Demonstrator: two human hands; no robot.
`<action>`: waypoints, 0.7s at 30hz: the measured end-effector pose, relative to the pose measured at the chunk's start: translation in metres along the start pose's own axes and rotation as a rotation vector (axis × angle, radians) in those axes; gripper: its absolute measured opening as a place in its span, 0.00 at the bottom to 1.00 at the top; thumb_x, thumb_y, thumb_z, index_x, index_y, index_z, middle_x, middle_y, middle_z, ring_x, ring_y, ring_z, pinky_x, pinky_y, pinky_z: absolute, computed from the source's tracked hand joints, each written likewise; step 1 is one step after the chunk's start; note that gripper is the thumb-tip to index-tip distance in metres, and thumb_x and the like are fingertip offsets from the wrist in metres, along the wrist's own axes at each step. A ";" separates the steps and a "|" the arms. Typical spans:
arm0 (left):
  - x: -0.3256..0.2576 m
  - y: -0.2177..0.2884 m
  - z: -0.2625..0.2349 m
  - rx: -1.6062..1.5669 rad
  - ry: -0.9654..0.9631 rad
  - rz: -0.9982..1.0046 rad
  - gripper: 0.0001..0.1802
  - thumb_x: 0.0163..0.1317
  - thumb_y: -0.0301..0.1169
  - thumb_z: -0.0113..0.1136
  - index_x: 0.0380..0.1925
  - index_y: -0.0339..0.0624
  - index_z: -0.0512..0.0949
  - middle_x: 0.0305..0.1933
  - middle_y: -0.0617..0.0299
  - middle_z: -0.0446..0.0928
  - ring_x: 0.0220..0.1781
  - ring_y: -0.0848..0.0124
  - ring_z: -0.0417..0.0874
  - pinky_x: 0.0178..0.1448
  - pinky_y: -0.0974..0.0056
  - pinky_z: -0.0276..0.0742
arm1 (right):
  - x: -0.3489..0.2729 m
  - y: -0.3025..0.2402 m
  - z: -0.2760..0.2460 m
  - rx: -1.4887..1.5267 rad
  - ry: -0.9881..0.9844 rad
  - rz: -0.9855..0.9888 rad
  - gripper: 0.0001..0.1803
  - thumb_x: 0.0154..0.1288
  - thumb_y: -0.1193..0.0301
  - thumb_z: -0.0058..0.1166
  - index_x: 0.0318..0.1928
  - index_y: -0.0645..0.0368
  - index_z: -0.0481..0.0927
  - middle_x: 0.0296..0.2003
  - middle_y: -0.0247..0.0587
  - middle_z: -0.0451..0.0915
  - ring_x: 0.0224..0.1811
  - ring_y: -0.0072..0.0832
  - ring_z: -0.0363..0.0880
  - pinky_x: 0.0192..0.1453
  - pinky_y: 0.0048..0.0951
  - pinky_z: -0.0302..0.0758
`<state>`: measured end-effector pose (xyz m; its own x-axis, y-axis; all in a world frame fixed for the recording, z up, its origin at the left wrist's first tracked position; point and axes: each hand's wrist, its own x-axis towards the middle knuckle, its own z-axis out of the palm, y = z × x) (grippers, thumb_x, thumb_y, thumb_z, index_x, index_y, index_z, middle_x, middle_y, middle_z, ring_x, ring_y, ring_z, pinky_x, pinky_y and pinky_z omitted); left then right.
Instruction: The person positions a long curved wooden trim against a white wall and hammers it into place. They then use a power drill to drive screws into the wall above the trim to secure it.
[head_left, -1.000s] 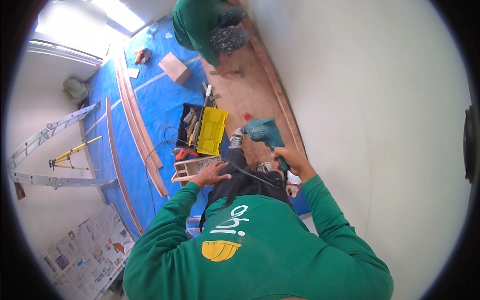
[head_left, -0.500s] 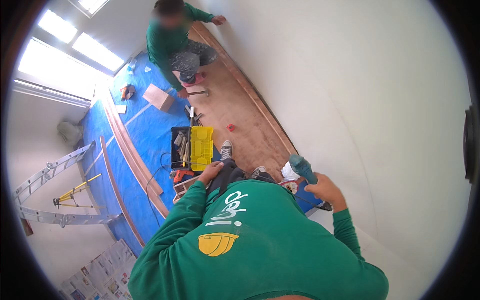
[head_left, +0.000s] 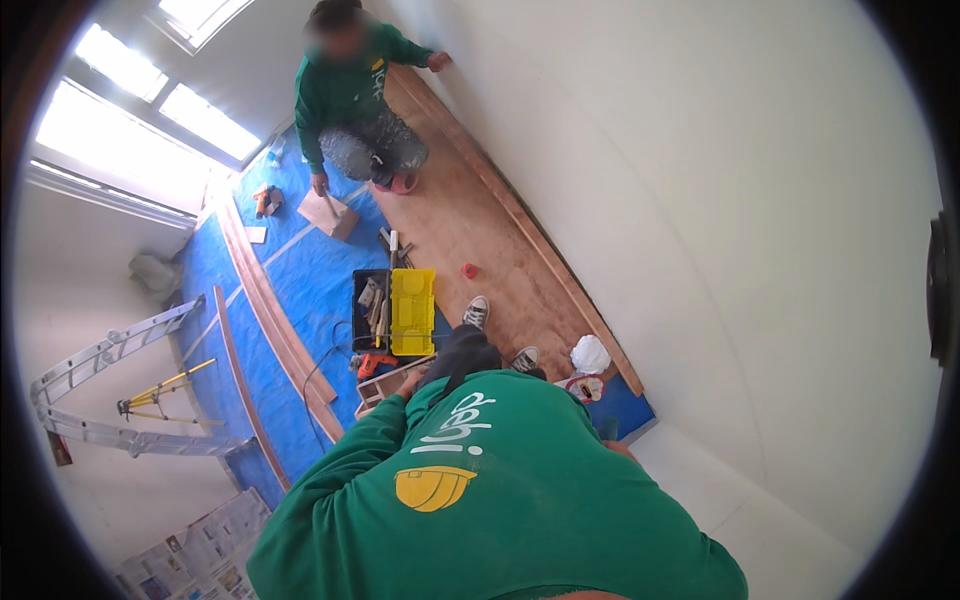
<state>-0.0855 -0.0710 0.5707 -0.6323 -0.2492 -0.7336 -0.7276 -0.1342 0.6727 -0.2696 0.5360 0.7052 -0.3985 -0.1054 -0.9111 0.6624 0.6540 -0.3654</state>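
Taking the middle of the view as the clock's centre, the left hand point(head_left: 411, 383) lies toward seven o'clock, half covered by its green sleeve, near the dark trousers point(head_left: 470, 352) and just beside a pale wooden divided crate point(head_left: 372, 388). I cannot tell whether its fingers are spread or pressed together.

Between four and five o'clock, a sliver of the right hand point(head_left: 621, 450) shows past the green long-sleeved shirt point(head_left: 600, 500), with a dull-teal power drill point(head_left: 609, 428) beside it. Both are largely hidden, so I cannot tell how the hand grips.

Toward four o'clock sits a crumpled white plastic bag point(head_left: 590, 354). An orange-red power tool point(head_left: 376, 365) lies at eight o'clock, beyond the crate. Near nine o'clock stands an open black toolbox point(head_left: 359, 318) with a yellow lid point(head_left: 413, 312).

A crouching co-worker point(head_left: 345, 110) is at eleven o'clock, one hand point(head_left: 320, 184) lowered toward a light-brown box point(head_left: 330, 217) at ten.
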 end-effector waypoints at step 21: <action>0.259 0.442 -0.032 0.362 -0.064 0.064 0.43 0.78 0.55 0.64 0.81 0.38 0.67 0.63 0.48 0.87 0.54 0.55 0.93 0.55 0.54 0.88 | -0.034 -0.131 0.067 0.064 0.199 -0.067 0.15 0.62 0.66 0.65 0.36 0.69 0.87 0.28 0.47 0.86 0.26 0.37 0.85 0.32 0.41 0.80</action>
<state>-0.5620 -0.2259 0.6808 -0.6869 -0.1840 -0.7031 -0.7255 0.2308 0.6484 -0.3006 0.4040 0.7718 -0.5563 0.0072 -0.8310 0.6664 0.6012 -0.4409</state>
